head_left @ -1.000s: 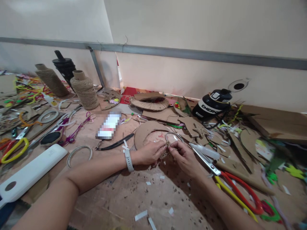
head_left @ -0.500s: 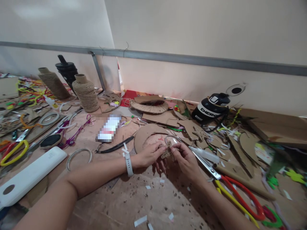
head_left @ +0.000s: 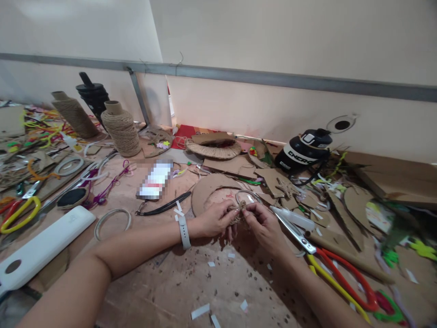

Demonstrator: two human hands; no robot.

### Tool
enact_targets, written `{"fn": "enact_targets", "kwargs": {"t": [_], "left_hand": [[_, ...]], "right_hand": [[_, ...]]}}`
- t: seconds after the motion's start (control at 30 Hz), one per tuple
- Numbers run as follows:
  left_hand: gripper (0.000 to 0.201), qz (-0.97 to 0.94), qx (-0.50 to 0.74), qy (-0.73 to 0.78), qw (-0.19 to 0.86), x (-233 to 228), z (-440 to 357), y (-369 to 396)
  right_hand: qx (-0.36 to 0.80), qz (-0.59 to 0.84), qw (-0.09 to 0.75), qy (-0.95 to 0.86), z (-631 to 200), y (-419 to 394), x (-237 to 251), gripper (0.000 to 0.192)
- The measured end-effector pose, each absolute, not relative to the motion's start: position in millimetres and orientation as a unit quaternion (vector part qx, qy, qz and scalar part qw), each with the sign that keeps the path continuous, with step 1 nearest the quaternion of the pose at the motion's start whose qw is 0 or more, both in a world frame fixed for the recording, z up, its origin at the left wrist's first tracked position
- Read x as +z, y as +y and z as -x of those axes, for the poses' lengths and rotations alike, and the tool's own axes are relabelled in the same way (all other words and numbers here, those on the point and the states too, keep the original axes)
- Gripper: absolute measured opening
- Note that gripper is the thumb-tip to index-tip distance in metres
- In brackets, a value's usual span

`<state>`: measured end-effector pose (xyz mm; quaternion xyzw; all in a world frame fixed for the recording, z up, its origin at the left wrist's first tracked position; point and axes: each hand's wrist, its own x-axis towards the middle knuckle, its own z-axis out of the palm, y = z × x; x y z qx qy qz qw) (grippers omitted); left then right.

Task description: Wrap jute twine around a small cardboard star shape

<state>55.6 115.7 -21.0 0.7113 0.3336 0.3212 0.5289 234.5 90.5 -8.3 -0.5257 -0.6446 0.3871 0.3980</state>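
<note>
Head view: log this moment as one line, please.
left hand: pinching twine piece | right hand: pinching same piece | scissors: lying right of hands | twine spool: upright, far left

Even, soft indoor light, no hard glare. Warm pinkish cast on wall just behind the black bottle point(head_left: 303, 152) and left of it. Soft shadow on tabletop point(head_left: 191, 282) under both forearms, falls toward cam. Wide-angle distortion: wall rail point(head_left: 273, 79) bends, stuff far right of bottle smeared/blurry, esp. green bits at frame edge. Centre sharp enough; twine detail betw. fingers too small to resolve. One patch left of bottle pixelated.
</note>
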Motion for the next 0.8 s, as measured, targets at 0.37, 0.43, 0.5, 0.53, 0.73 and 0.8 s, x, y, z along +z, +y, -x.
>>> {"fn": "enact_targets", "kwargs": {"t": [0.37, 0.43, 0.5, 0.53, 0.73, 0.8], "left_hand": [[0.039, -0.654, 0.264, 0.295, 0.645, -19.6, -58.2, 113.9], [0.038, -0.656, 0.266, 0.301, 0.639, -20.8, -58.1, 113.9], [0.035, -0.671, 0.271, 0.309, 0.617, -20.8, -57.2, 114.6], [0.033, -0.686, 0.278, 0.313, 0.596, -20.4, -56.6, 115.1], [0.031, -0.706, 0.289, 0.303, 0.572, -19.3, -55.3, 118.0], [0.036, -0.663, 0.276, 0.286, 0.635, -19.7, -55.9, 117.4]], "right_hand": [[0.400, 0.521, 0.410, -0.633, -238.2, 91.3, -8.9, 0.031], [0.400, 0.528, 0.405, -0.631, -237.2, 91.3, -8.8, 0.031], [0.389, 0.536, 0.399, -0.634, -235.7, 90.6, -7.9, 0.031], [0.381, 0.539, 0.396, -0.638, -235.0, 90.1, -7.2, 0.031], [0.342, 0.549, 0.396, -0.652, -233.9, 89.4, -4.6, 0.029], [0.350, 0.545, 0.408, -0.643, -235.4, 90.4, -5.8, 0.029]]}}
